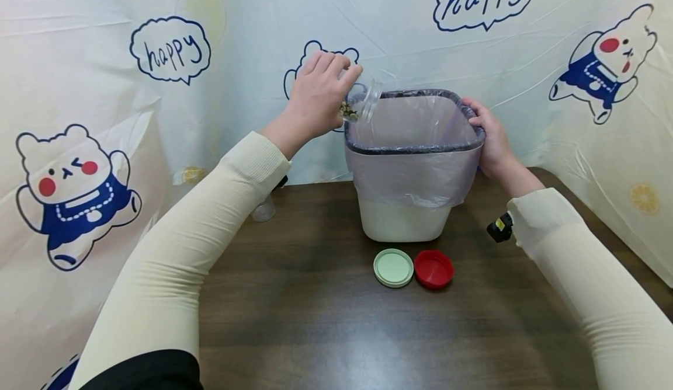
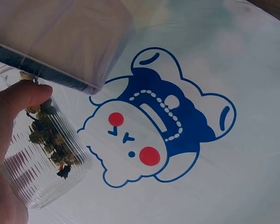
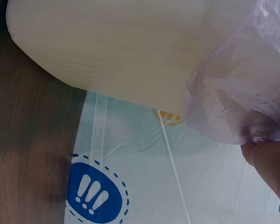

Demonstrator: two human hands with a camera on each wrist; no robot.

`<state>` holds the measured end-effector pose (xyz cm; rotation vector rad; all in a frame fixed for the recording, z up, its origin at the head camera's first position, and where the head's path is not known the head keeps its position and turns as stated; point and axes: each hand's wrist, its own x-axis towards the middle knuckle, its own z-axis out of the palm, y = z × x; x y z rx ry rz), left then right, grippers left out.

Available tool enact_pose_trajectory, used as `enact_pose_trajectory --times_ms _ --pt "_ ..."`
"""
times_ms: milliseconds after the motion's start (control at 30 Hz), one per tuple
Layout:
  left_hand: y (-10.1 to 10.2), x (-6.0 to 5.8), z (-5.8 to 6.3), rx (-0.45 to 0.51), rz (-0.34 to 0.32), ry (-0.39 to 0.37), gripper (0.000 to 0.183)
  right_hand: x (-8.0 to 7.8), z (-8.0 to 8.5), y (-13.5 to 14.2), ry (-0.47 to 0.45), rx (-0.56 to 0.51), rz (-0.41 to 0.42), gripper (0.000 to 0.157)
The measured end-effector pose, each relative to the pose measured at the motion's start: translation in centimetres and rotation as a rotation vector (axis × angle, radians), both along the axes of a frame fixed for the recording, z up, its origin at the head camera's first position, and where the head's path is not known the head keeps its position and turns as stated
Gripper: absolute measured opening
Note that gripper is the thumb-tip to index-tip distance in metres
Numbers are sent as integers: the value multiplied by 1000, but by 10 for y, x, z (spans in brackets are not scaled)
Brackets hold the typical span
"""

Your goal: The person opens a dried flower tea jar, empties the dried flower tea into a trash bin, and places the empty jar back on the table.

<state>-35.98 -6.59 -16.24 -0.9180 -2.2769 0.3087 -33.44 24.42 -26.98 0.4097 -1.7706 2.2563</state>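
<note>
My left hand (image 1: 321,92) grips a clear ribbed jar (image 1: 372,101), tipped with its mouth at the left rim of the trash bin (image 1: 402,223). Dried leafy bits (image 2: 53,140), brown and green, lie inside the jar in the left wrist view. The bin is cream-coloured, with a translucent purplish bag (image 1: 410,174) folded over its rim. At the bin's right side, my right hand (image 1: 494,139) holds the rim through the bag. In the right wrist view only part of that hand shows, below the bag.
A pale green lid (image 1: 393,268) and a red lid (image 1: 433,270) lie side by side on the brown table (image 1: 315,320) in front of the bin. Behind my left forearm stands a partly hidden clear container (image 1: 263,210). A printed curtain (image 1: 252,28) hangs behind the table.
</note>
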Motion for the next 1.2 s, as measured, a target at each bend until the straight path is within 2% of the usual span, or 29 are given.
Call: enact_pose_trajectory --times_ms 667,1200 --pt "2 -1 1 -59 -26 55 76 -2 -2 1 17 5 13 49" --pt "3 0 0 -79 -21 50 80 -2 -2 0 23 2 9 48"
